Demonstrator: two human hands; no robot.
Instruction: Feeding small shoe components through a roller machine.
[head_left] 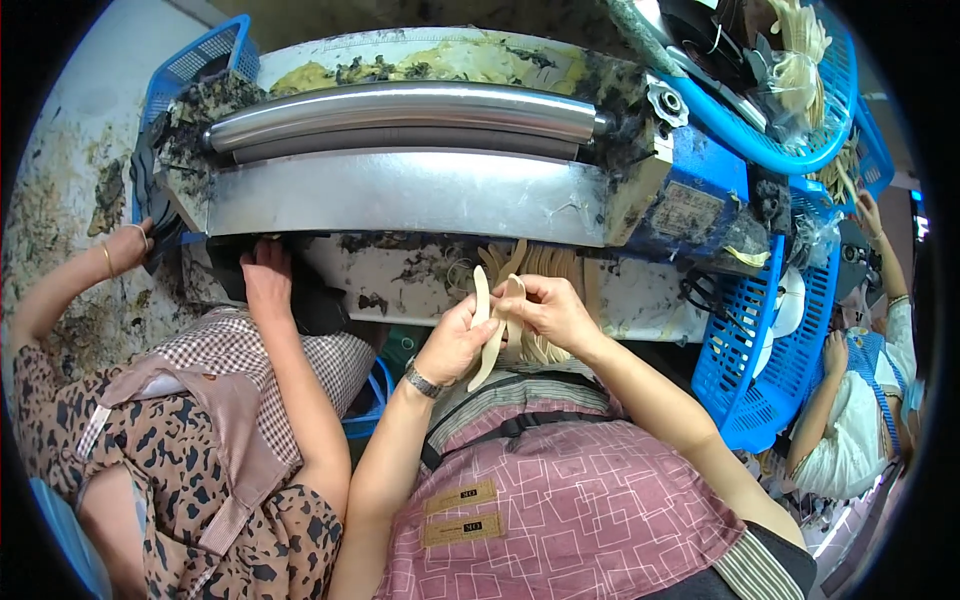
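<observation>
My left hand and my right hand meet in front of my chest, both gripping thin cream-coloured curved strips that look like shoe insoles. The left hand pinches the strip's middle; the right holds the upper end. More such strips lie fanned just beyond my hands, under the edge of a roller machine with a shiny metal cylinder and a glue-stained top. A metal watch sits on my left wrist.
A person in a leopard-print top sits at my left, a hand on a black piece under the machine. Blue plastic baskets stand at right and above. Another person sits far right.
</observation>
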